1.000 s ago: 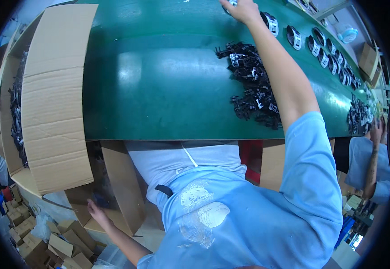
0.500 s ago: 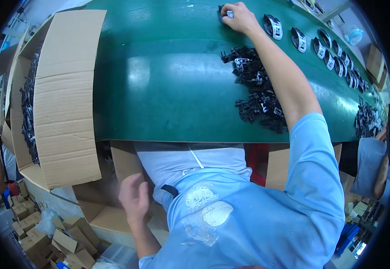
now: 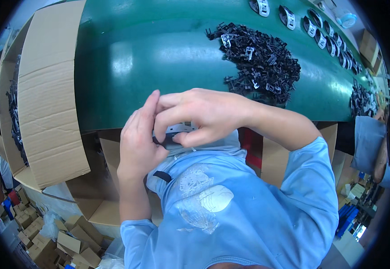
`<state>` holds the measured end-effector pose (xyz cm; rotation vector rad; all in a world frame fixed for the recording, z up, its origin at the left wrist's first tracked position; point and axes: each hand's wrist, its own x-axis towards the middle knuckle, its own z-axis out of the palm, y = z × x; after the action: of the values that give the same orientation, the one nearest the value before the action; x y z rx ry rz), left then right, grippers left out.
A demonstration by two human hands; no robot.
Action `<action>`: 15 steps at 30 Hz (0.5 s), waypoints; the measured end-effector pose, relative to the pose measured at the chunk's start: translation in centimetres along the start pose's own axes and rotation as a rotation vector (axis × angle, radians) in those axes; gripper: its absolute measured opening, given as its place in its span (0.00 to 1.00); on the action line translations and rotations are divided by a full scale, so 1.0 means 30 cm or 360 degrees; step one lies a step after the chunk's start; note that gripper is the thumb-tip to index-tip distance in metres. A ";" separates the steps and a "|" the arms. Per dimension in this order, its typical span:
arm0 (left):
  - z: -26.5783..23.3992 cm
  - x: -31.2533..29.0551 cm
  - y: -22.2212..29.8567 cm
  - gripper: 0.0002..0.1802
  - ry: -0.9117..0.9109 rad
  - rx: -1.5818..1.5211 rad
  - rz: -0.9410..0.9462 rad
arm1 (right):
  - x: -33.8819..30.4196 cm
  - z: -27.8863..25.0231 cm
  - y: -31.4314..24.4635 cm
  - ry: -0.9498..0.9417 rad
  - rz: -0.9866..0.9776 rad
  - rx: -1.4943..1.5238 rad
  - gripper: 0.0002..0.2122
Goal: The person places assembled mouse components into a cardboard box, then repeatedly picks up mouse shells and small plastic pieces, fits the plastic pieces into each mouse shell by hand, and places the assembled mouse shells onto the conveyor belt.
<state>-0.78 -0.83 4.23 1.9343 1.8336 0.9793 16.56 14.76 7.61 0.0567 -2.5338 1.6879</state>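
Observation:
Both of my hands meet just over the near edge of the green table, in front of my body. A curved black-and-silver piece with slots [image 3: 175, 129] lies between them, largely covered by fingers. My right hand [image 3: 199, 114] is closed on it, thumb below and fingers bent over the top. At its left end my left hand [image 3: 139, 136] is closed round the piece, with its fingers against the right hand's fingertips. Beyond the right forearm spreads a heap of small black plastic clips [image 3: 266, 60], with a few silvery bits among them.
More curved slotted pieces [image 3: 287, 18] stand along the table's far right. An open cardboard box [image 3: 51, 94] of dark parts is at the left. Another parts pile [image 3: 360, 101] lies by a person [image 3: 369, 143] at the right. Cartons [image 3: 76, 242] crowd the floor lower left.
My right hand has come back from the table's far side to my front with a curved piece. My left hand has risen to meet it. The view has shifted slightly.

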 end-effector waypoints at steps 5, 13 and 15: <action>0.047 -0.088 -0.098 0.41 -0.0125 -0.1112 -0.0654 | -0.216 -0.172 0.079 0.0532 0.0292 -0.0781 0.09; 0.133 -0.169 -0.128 0.48 0.0131 -0.3359 -0.0974 | -0.289 -0.134 0.146 0.0404 0.0742 -0.1615 0.09; 0.156 -0.151 -0.114 0.45 0.0141 -0.3519 -0.0936 | -0.268 -0.112 0.165 0.0414 0.0751 -0.1580 0.08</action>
<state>-0.11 -3.63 -2.54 -0.0338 0.2813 1.5320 24.34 19.59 3.54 -0.8055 -2.9651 0.2774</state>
